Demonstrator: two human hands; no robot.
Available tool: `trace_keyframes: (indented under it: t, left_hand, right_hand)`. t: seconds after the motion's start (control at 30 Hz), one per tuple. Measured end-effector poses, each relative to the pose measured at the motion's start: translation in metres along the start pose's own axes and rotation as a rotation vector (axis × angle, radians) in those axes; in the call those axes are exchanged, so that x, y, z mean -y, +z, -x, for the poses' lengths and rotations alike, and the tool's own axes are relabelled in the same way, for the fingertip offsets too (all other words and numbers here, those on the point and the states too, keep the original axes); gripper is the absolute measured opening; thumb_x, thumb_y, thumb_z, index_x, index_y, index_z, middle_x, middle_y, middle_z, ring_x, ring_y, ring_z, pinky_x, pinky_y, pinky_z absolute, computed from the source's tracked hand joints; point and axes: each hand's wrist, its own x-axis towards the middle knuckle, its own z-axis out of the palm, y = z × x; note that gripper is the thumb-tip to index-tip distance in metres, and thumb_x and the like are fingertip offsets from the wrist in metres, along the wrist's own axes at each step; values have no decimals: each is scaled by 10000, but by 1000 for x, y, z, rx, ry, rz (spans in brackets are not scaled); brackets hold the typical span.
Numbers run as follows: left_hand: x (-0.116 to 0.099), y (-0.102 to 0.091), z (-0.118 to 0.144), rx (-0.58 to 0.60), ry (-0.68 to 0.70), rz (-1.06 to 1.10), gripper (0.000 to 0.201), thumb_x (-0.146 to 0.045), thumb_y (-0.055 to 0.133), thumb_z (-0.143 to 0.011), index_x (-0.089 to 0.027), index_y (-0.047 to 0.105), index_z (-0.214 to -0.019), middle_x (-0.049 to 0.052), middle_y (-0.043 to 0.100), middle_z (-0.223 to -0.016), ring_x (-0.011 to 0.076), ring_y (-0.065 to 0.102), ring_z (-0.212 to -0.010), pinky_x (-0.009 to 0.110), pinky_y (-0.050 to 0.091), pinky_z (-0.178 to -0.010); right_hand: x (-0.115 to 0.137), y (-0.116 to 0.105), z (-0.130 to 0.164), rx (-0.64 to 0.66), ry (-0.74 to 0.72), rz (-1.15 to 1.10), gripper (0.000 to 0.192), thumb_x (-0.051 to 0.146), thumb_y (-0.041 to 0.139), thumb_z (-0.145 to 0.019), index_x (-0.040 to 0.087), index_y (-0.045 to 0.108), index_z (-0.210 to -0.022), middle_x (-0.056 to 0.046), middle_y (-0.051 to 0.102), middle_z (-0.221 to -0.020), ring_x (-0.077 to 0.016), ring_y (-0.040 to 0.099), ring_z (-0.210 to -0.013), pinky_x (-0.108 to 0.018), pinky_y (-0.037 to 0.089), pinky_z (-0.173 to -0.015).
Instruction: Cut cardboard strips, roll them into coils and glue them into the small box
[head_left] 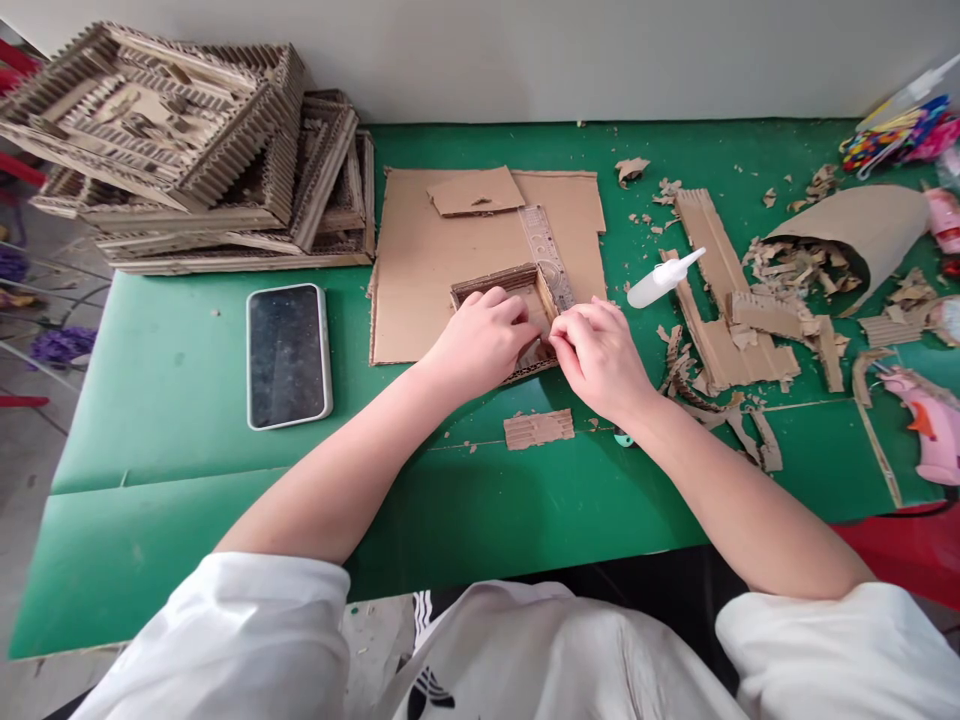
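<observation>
A small open cardboard box point(501, 277) with low corrugated walls sits over the front edge of a flat cardboard sheet point(420, 260). My left hand point(491, 338) reaches over its front left side, fingers bent down inside; the fingertips are partly hidden, and what they pinch cannot be made out. At the box's right wall, my right hand point(595, 352) is closed, thumb and forefinger pressed together at the front right corner. A clear ruler point(546, 245) lies on the sheet behind the box. Just in front rests a small corrugated strip point(538, 429).
Stacked corrugated cardboard trays point(225, 190) stand at the back left, above a phone point(289, 355). To the right are a white glue bottle point(664, 280), cardboard strips point(712, 290), torn scraps, a cardboard cone point(877, 235) and a pink glue gun point(930, 420).
</observation>
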Motion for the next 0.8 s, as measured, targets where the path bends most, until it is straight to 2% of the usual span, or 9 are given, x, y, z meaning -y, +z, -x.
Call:
trace_keyframes:
  t: [0.1, 0.23, 0.4, 0.47, 0.57, 0.7, 0.8]
  left_hand:
    - [1, -1, -2, -15, -3, 83, 292, -124, 402, -871, -166, 686, -925, 92, 649, -885, 219, 526, -824, 349, 424, -735]
    - [8, -10, -2, -65, -41, 183, 320, -93, 385, -864, -137, 641, -1050, 91, 665, -941, 211, 568, -854, 345, 452, -786]
    - [19, -20, 5, -62, -122, 100, 277, -190, 435, -896, -136, 626, -1089, 106, 684, -966, 237, 590, -877, 380, 468, -804]
    - [21, -19, 7, -31, -132, 53, 278, -227, 488, -887, -143, 620, -1116, 109, 694, -971, 252, 597, -898, 394, 472, -811]
    - [18, -16, 5, 16, -124, 3, 295, -247, 541, -871, -154, 620, -1140, 113, 697, -999, 277, 598, -959, 415, 472, -823]
    - [12, -15, -2, 37, -104, -4, 224, -222, 536, -867, -175, 677, -1035, 102, 703, -971, 269, 604, -960, 411, 473, -812]
    - [7, -15, -9, -6, -61, 87, 250, -221, 532, -865, -193, 666, -1074, 80, 701, -1005, 236, 610, -954, 383, 474, -833]
  right_hand:
    - [0, -3, -1, -27, 18, -53, 132, 193, 411, -913, 220, 501, -820, -27, 620, -820, -168, 568, -895, -389, 388, -1001]
    - [-3, -17, -4, -127, 126, -178, 111, 230, 439, -907, 217, 526, -840, -32, 635, -806, -168, 580, -826, -332, 476, -804]
    - [-22, -37, 6, -171, 247, -127, 39, 231, 554, -840, 220, 570, -806, -17, 665, -811, -159, 628, -791, -292, 486, -735]
    - [-32, -41, 14, -115, 334, -75, 33, 235, 586, -814, 219, 575, -788, -7, 678, -789, -152, 637, -729, -271, 475, -674]
    - [-45, -44, 25, 48, 434, -1, 125, 331, 617, -809, 216, 589, -769, 3, 687, -725, -144, 624, -635, -245, 412, -565]
    - [-53, -46, 33, 182, 430, 197, 381, 538, 537, -828, 203, 577, -652, -8, 597, -546, -142, 512, -514, -253, 255, -474]
    - [-54, -46, 34, 214, 419, 227, 418, 564, 508, -834, 201, 557, -631, -8, 572, -529, -136, 475, -503, -253, 221, -468]
